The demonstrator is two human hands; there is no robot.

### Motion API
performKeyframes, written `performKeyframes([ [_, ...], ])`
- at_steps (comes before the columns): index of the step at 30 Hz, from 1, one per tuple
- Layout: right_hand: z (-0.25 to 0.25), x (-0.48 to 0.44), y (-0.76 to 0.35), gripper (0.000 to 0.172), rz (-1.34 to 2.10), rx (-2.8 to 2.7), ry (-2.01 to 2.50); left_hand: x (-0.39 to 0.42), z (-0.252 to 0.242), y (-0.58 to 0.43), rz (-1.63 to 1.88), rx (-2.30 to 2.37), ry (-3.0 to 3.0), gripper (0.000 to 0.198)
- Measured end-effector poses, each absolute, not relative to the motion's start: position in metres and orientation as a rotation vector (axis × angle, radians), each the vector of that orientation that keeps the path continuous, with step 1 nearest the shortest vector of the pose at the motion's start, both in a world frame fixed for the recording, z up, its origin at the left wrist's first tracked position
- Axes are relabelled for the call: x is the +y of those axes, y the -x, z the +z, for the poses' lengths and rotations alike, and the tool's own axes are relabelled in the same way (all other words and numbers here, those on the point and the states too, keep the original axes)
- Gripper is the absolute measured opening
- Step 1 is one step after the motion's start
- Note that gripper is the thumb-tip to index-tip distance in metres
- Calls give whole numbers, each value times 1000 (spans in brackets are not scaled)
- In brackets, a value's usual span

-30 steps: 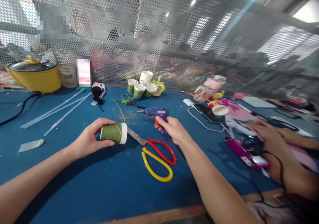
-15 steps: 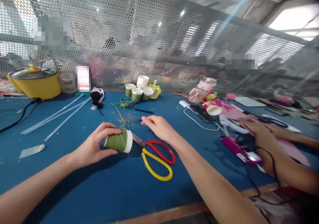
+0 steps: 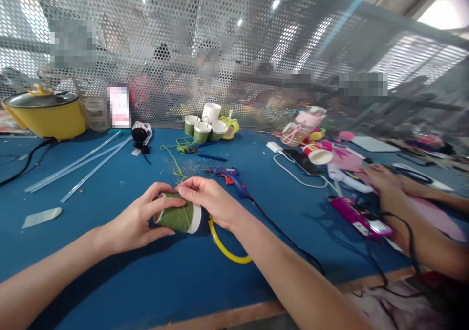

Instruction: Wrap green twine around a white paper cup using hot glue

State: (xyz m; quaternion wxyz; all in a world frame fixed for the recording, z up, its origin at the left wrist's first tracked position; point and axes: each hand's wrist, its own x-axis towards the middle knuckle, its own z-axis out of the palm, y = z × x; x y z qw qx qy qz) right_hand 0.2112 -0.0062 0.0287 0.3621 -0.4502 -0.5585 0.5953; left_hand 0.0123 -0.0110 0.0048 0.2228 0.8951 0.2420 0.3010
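My left hand is wrapped round a small paper cup lying on its side, its wall covered in green yarn and its white rim facing right. A loose strand of green yarn runs from a small tangle down to the cup's upper side. There, my right hand pinches at the yarn, its fingertips against the cup and close to my left fingers. Beneath my right hand lie scissors, with only the yellow handle showing. Just beyond is a blue hot glue gun with a red trigger, lying on the table.
Several green-wrapped cups stand at the back beside pliers. Clear glue sticks and a yellow electric pot are at left. On the right are a phone, a purple power strip and a co-worker's hands.
My right hand has moved left and nearer, from beside the glue gun to the cup, uncovering the glue gun and covering most of the scissors. My left hand keeps hold of the cup.
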Motion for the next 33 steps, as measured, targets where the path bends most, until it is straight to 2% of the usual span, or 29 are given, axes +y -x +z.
performKeyframes([
  [5, 28, -8, -216, 52, 1248, -1581, 1369, -13, 4, -13, 812, 655, -2524, 42],
  [8, 31, -9, -217, 55, 1187, -1686, 1432, -14, 2, -13, 782, 658, -2577, 42],
  [12, 34, -11, -217, 44, 1210, -1769, 1420, -15, 0, -14, 774, 669, -2640, 45],
  [20, 33, -15, -211, 17, 1384, -1599, 1359, -17, 2, -15, 744, 662, -2707, 49],
  [33, 34, -6, -221, 16, 1083, -1439, 1232, -15, 7, -19, 804, 830, -2093, 48],
])
